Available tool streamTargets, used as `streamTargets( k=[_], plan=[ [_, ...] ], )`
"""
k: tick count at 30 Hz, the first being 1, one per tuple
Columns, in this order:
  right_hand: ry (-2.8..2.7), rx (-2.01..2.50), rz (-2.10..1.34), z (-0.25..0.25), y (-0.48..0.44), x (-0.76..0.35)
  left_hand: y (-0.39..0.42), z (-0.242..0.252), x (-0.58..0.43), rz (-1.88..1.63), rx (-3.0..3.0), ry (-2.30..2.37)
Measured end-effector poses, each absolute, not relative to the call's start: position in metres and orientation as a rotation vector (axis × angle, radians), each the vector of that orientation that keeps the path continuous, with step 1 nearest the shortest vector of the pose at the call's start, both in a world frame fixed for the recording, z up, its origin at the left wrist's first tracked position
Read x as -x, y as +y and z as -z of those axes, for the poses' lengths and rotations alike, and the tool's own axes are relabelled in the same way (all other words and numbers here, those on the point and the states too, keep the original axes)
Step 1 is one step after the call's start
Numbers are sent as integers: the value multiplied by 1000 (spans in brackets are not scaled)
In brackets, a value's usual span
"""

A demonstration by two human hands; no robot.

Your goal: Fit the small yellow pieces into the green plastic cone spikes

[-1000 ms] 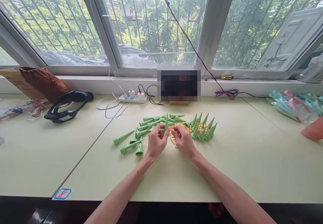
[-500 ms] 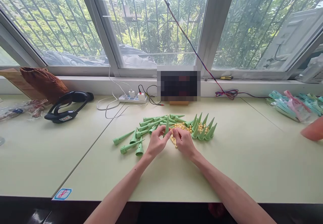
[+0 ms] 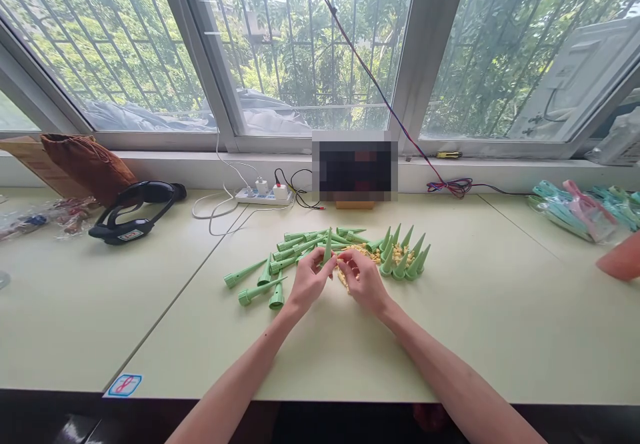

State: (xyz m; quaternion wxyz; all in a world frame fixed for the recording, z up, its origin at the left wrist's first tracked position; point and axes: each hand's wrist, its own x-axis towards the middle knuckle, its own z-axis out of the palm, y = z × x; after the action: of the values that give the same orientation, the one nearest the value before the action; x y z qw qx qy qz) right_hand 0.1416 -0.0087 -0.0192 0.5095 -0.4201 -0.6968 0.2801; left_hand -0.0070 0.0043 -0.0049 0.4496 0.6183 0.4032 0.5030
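My left hand [image 3: 309, 283] is closed around a green plastic spike [image 3: 328, 247], which points upward. Close beside it, my right hand [image 3: 367, 280] has thumb and fingertips pinched at the spike's side; whatever sits in that pinch is too small to make out. Under and behind the hands lies a heap of small yellow pieces [image 3: 345, 283]. Several loose green spikes [image 3: 260, 291] lie on the left, hollow cap ends showing on some. To the right, several green spikes [image 3: 399, 268] stand on their caps with points up, yellow pieces among them.
On the pale green table [image 3: 200, 351], a white power strip [image 3: 265, 195] and a pixelated dark screen [image 3: 355, 171] stand at the back. A black headset [image 3: 135, 214] and brown pouch [image 3: 90, 167] are at left. Bagged pastel items [image 3: 575, 207] lie at right beside an orange object [image 3: 623, 257].
The held spike has shifted slightly left and down, still upright. My right fingers have loosened and spread a little beside it. The spikes on the table have not moved.
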Motion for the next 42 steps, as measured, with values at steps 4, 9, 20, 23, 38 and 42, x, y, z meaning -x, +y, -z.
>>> streamTargets(
  k=[4, 9, 20, 23, 38, 42],
  plan=[
    [-1663, 1010, -699, 21, -8, -142, 4, 5, 7, -1225, -1519, 973],
    [-1677, 1031, -697, 21, -8, -143, 3, 4, 6, -1221, -1530, 969],
    [-1754, 1095, -568, 20, -8, -143, 4, 7, 6, -1197, -1584, 892],
    [-1760, 1104, -583, 18, -8, -143, 3, 7, 6, -1193, -1598, 891],
    [-1681, 1061, -707, 17, -10, -142, 3, 6, 4, -1227, -1490, 940],
    [-1685, 1024, -734, 18, -10, -143, 3, 6, 5, -1227, -1463, 942]
  ],
)
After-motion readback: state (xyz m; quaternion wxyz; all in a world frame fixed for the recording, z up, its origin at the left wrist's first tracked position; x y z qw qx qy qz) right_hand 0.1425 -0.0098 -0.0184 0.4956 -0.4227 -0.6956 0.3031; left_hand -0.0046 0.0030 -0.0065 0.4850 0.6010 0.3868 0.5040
